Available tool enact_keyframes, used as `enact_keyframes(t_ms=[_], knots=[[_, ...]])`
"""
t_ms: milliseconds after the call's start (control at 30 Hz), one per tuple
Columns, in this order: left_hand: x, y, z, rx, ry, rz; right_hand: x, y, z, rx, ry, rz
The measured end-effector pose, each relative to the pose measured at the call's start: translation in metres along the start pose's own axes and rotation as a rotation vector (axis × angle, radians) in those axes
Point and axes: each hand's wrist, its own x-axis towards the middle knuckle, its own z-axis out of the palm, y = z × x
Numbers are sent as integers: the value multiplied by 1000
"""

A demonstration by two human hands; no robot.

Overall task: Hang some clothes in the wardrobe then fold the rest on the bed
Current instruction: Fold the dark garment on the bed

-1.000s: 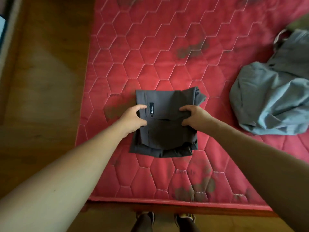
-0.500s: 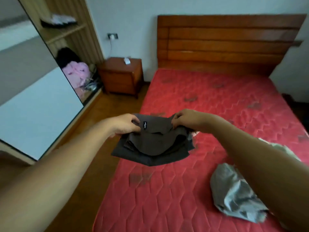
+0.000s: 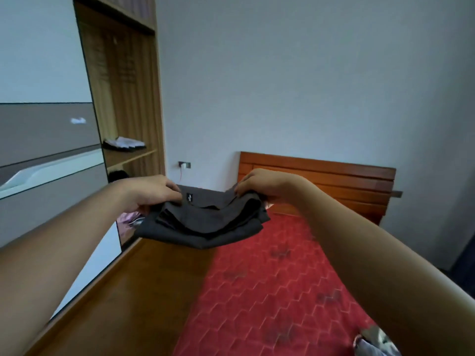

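1. Holding a folded dark grey garment (image 3: 205,222) in the air, both hands grip its upper edge, one at each end.
2. On the left hand (image 3: 151,192) the fingers are curled over the garment's left end. They lie just beside a small black label (image 3: 189,197) with pale marking.
3. On the right hand (image 3: 259,185) the fingers are bent downward and pinch the garment's right end, fingertips pressed into the fabric.
4. The garment is several layers thick and sags in the middle between the hands. It touches nothing else and hangs above the line where the floor (image 3: 128,291) meets the bed (image 3: 270,278).
5. The bed has a red mattress with hexagon stitching and dark smudges. It runs from the lower right up to a wooden headboard (image 3: 334,181) against the wall.
6. A crumpled pale grey cloth (image 3: 372,343) lies on the mattress at the bottom right, partly hidden by the right forearm.
7. The wardrobe (image 3: 123,98) stands on the left with one wooden section open. A shelf (image 3: 128,158) in it carries a small pile (image 3: 124,143) of white and dark fabric.
8. Lower in that section, pink fabric (image 3: 128,219) shows just beside the garment's left edge.
9. A white and grey door (image 3: 46,150) covers the wardrobe's near part.
10. A socket (image 3: 184,164) sits on the wall between wardrobe and headboard, with a red cord hanging from it.
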Motion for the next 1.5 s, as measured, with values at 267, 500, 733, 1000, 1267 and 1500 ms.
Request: enact_keyframes(t_ms=[267,500,733,1000,1267,1500], knots=[[-21,-93,-97,-30,11,16,12,-117,75,-68,-7,7],[-46,-195,-190,-25,85,16,43,-215,184,-43,-5,-7],[-68,-261,-261,-44,112,7,83,-282,250,-20,-69,-79],[-11,-309,-318,-27,134,-14,168,-314,283,-5,-61,-150],[131,-319,-371,37,125,-5,314,-325,259,9,-39,-125],[284,-302,-420,56,93,50,453,-337,196,-5,36,-88]])
